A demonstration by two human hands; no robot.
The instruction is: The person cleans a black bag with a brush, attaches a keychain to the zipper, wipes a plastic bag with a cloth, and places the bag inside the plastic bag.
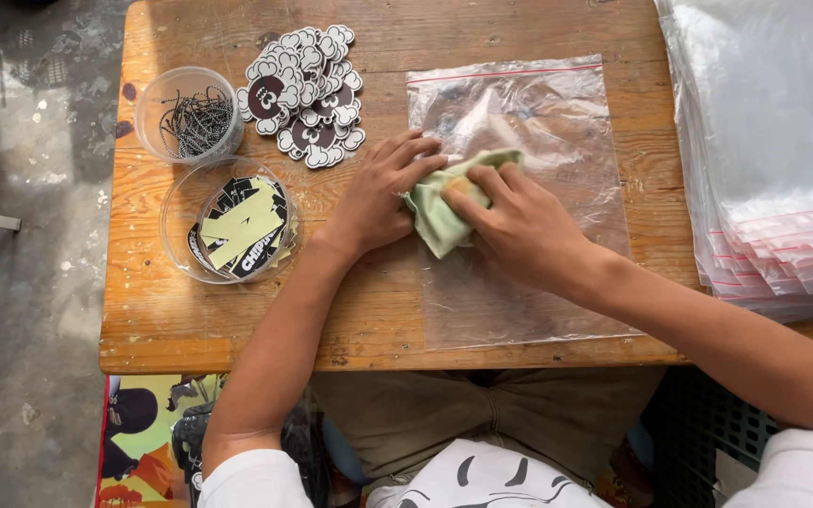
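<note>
The right hand [519, 226] pressed a green cloth [439, 212] onto a clear zip bag [529, 122], its fingers curled down and clamped on the cloth; the left hand [378, 193] lay flat at the bag's left edge, fingers together, their tips touching the cloth and the plastic; the bag lay flat on the wooden table [378, 325], its sealed edge away from the person; left of the hands sat a pile of cut-out stickers [303, 94], a tub of black ties [190, 118] and a tub of cards [232, 226]; a stack of bags [773, 160] lay at the right edge.
</note>
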